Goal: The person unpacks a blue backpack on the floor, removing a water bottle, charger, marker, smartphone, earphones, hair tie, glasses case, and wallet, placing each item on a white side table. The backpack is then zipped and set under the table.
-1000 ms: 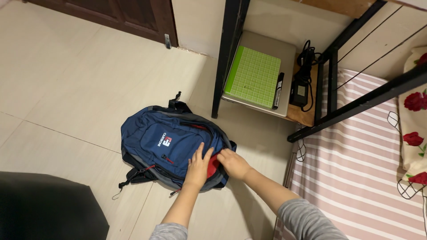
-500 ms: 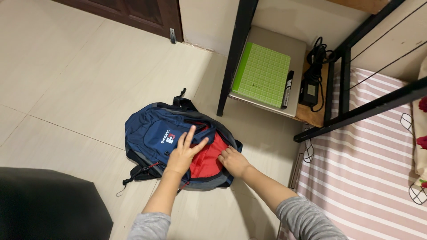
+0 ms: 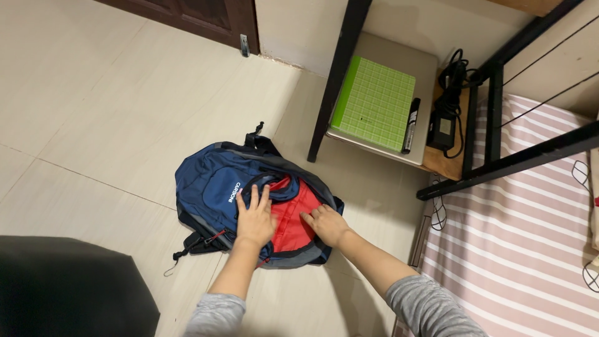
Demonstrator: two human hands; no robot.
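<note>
Left hand point(image 3: 254, 219), fingers spread flat, presses the blue flap of a backpack point(image 3: 209, 187) at frame centre; right hand point(image 3: 326, 223), fingers extended, rests on the red lining point(image 3: 294, 212) at the opening's right edge. Bare tiled floor point(image 3: 93, 112) lies upper left; a black shelf leg point(image 3: 334, 81) and striped mattress point(image 3: 518, 249) stand right.

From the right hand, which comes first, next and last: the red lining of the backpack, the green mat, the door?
Going out from the right hand:
1. Red lining of the blue backpack, right under the fingers.
2. Green mat, up on the low shelf to the right.
3. Door, at the top edge, farthest.
</note>
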